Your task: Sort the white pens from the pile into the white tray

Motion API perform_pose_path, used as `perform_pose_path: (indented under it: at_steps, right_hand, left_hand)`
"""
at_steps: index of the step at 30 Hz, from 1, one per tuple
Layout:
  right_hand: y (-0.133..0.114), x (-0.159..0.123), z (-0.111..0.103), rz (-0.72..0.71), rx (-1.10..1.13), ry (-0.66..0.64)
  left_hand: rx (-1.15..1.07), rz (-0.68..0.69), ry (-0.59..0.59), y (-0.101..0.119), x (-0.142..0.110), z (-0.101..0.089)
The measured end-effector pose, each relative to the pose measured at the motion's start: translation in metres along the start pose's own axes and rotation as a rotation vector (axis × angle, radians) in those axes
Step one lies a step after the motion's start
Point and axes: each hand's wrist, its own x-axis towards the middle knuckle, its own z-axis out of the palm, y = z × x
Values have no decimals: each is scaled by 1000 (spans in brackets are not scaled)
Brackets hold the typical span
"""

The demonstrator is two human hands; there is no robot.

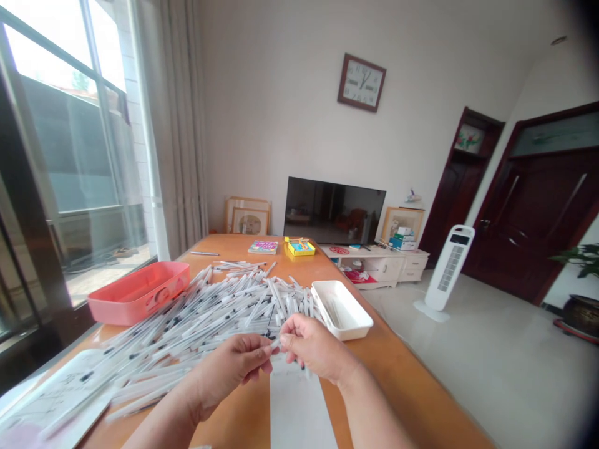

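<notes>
My left hand (246, 360) and my right hand (311, 346) meet in front of me, thumbs and fingers pinched together. Between their fingertips is a small whitish pen part (276, 343), mostly covered by the fingers. Something dark-tipped shows just below my right hand; I cannot make out what it is. A wide heap of clear and white pen parts (219, 305), many with black ends, spreads beyond my hands and to the left. Under my hands lies a white paper strip (299, 408). Right of the heap stands a white tray (358, 321) with a few thin pieces inside.
A pink bin (116, 308) stands at the table's left edge. Printed sheets (60, 390) lie at the near left. A booklet (262, 247) and a yellow box (300, 247) sit at the far end of the table (393, 386). A tower fan (450, 268) stands on the floor.
</notes>
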Motion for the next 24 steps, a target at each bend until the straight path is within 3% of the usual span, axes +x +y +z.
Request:
perform_pose_path:
  at_steps: [6, 15, 24]
  right_hand:
    - [4, 2, 1, 16, 7, -34]
    - [6, 3, 1, 37, -207, -25]
    - [-2, 1, 5, -5, -102, 41]
  left_hand:
    - [41, 24, 24, -9, 6, 1]
    - [151, 31, 43, -5, 6, 4]
    - [125, 33, 81, -4, 4, 0]
